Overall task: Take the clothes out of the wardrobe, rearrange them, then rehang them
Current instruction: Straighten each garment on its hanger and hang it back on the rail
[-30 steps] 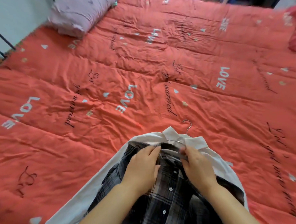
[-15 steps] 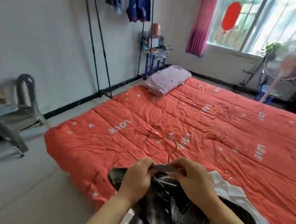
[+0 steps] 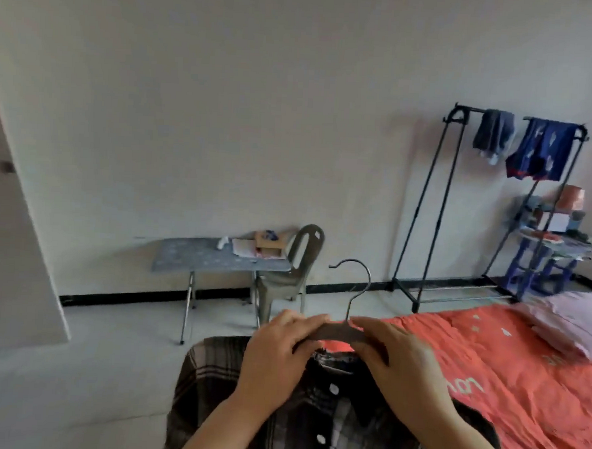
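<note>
A dark plaid shirt (image 3: 315,428) with white buttons hangs on a grey hanger (image 3: 342,331) whose metal hook points up. My left hand (image 3: 277,357) grips the hanger's left shoulder and my right hand (image 3: 400,370) grips its right shoulder, both lifted in front of me. The black clothes rack (image 3: 429,210) stands against the far wall on the right, with a grey garment (image 3: 493,135) and a blue garment (image 3: 542,151) draped over its top rail.
The bed with its orange-red quilt (image 3: 526,380) and a pink pillow (image 3: 570,324) lies to the right. A small grey folding table (image 3: 200,260) with a box and a grey plastic chair (image 3: 292,268) stand by the wall. A blue shelf stand (image 3: 550,244) is at far right.
I have lifted the plaid shirt on its hanger off the bed and turned left toward the wall. The white shirt beneath it is out of view.
</note>
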Demonstrator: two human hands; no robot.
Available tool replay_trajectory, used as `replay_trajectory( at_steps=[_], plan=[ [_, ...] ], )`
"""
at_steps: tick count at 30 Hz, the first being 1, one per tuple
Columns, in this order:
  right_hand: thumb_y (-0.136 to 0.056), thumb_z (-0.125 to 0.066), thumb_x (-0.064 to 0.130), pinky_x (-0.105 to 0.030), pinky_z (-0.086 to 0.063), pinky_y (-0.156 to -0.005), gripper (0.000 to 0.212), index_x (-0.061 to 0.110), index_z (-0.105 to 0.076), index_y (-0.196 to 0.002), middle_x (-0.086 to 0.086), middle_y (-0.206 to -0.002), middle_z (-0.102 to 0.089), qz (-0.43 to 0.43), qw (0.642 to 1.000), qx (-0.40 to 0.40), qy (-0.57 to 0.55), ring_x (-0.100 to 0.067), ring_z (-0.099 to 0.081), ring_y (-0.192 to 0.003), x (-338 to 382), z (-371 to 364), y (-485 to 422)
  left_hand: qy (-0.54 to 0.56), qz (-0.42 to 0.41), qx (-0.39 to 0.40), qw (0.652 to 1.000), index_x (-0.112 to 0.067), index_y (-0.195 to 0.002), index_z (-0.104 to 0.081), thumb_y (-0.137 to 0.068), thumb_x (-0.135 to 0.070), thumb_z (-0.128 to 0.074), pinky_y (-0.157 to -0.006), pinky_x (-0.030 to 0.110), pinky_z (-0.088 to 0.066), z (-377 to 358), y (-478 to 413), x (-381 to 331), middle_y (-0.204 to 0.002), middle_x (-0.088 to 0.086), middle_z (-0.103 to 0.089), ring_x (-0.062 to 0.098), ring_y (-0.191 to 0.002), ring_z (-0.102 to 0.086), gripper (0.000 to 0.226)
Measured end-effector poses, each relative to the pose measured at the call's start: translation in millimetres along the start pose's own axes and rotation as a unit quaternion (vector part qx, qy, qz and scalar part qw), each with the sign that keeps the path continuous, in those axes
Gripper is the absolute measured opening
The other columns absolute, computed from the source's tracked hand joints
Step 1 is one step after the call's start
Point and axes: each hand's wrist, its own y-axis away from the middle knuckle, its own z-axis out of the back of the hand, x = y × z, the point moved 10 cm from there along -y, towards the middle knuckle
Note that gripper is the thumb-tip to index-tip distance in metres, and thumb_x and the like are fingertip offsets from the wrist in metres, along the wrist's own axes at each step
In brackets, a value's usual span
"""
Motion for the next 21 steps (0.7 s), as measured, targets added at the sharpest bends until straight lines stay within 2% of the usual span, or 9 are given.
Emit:
replay_trajectory(
  at_steps=[2, 4, 7, 10, 13, 15, 17, 18, 21],
  plan=[
    [-0.082, -0.069, 0.025, -0.026, -0.046, -0.079, 0.033, 0.03, -0.064, -0.115, 0.01, -0.104, -0.068, 0.04, 0.999, 0.005, 0.005, -0.016, -0.063, -0.097, 21.0, -33.4, -30.1, -0.037, 0.019, -0.04, 0.998, -0.03, -0.111, -0.066, -0.079, -0.035, -0.062, -0.072, 0.015, -0.046, 35.8, -11.5, 36.8, -0.089, -0.013, -0.064, 0.001, -0.084, -0.057, 0.032],
    [-0.077, -0.075, 0.02, -0.031, -0.049, -0.078, 0.037, 0.027, -0.066, -0.112, 0.008, -0.099, -0.07, 0.09, 0.996, 0.009, -0.012, -0.019, -0.065, -0.09, 41.8, -70.5, -62.7, -0.092, 0.039, -0.067, 0.993, -0.026, -0.107, -0.071, -0.072, -0.02, -0.074, -0.068, 0.012, -0.046, 65.3, -23.7, 73.9, -0.085, -0.013, -0.063, 0.003, -0.081, -0.057, 0.035],
    [-0.081, -0.072, 0.021, -0.024, -0.044, -0.078, 0.042, 0.027, -0.06, -0.121, 0.009, -0.099, -0.067, 0.167, 0.985, 0.021, -0.047, -0.016, -0.06, -0.094, 81.1, -123.1, -116.8, -0.147, 0.078, -0.094, 0.982, -0.024, -0.104, -0.072, -0.065, -0.005, -0.081, -0.068, 0.01, -0.046, 106.6, -45.2, 125.6, -0.083, -0.019, -0.058, 0.004, -0.083, -0.057, 0.045],
    [-0.078, -0.075, 0.02, -0.018, -0.04, -0.073, 0.054, 0.026, -0.056, -0.128, 0.01, -0.09, -0.064, 0.245, 0.966, 0.019, -0.077, -0.014, -0.057, -0.089, 124.8, -162.7, -171.5, -0.201, 0.124, -0.14, 0.962, -0.027, -0.103, -0.073, -0.068, -0.008, -0.081, -0.069, 0.006, -0.043, 152.8, -66.1, 169.7, -0.081, -0.026, -0.052, 0.004, -0.084, -0.056, 0.041],
    [-0.07, -0.082, 0.015, -0.015, -0.04, -0.062, 0.062, 0.021, -0.057, -0.126, 0.011, -0.079, -0.059, 0.335, 0.935, -0.018, -0.116, -0.008, -0.047, -0.08, 179.3, -190.9, -216.4, -0.239, 0.154, -0.18, 0.942, -0.026, -0.105, -0.072, -0.07, -0.009, -0.079, -0.068, 0.011, -0.044, 203.7, -81.2, 204.3, -0.08, -0.015, -0.058, 0.006, -0.081, -0.056, 0.039],
    [-0.076, -0.075, 0.018, -0.014, -0.039, -0.058, 0.057, 0.022, -0.053, -0.128, 0.01, -0.076, -0.058, 0.397, 0.907, -0.048, -0.13, -0.008, -0.043, -0.078, 217.7, -208.3, -239.2, -0.271, 0.161, -0.201, 0.927, -0.023, -0.106, -0.072, -0.07, -0.009, -0.079, -0.066, 0.011, -0.043, 236.4, -85.1, 223.3, -0.078, -0.015, -0.057, 0.006, -0.078, -0.055, 0.039],
    [-0.081, -0.062, 0.027, -0.016, -0.04, -0.048, 0.05, 0.027, -0.046, -0.129, 0.009, -0.074, -0.057, 0.436, 0.887, -0.069, -0.135, -0.009, -0.044, -0.076, 254.3, -226.0, -257.9, -0.296, 0.174, -0.217, 0.914, -0.024, -0.109, -0.07, -0.073, -0.013, -0.077, -0.065, 0.005, -0.039, 269.3, -84.7, 243.2, -0.077, -0.021, -0.052, 0.003, -0.076, -0.054, 0.038],
    [-0.082, -0.061, 0.029, -0.019, -0.04, -0.042, 0.05, 0.028, -0.046, -0.129, 0.008, -0.073, -0.057, 0.449, 0.879, -0.073, -0.142, -0.011, -0.047, -0.075, 272.1, -236.3, -266.3, -0.308, 0.175, -0.226, 0.908, -0.026, -0.111, -0.069, -0.074, -0.018, -0.075, -0.064, 0.004, -0.038, 285.2, -83.8, 252.1, -0.077, -0.022, -0.051, 0.002, -0.074, -0.054, 0.038],
    [-0.07, -0.08, 0.02, -0.026, -0.041, -0.032, 0.066, 0.028, -0.05, -0.128, 0.007, -0.074, -0.058, 0.48, 0.86, -0.062, -0.162, -0.018, -0.058, -0.067, 326.1, -273.9, -288.0, -0.344, 0.179, -0.247, 0.888, -0.033, -0.121, -0.054, -0.076, -0.039, -0.061, -0.062, 0.01, -0.042, 331.0, -80.2, 281.1, -0.08, -0.014, -0.059, 0.002, -0.072, -0.056, 0.046]
  ],
)
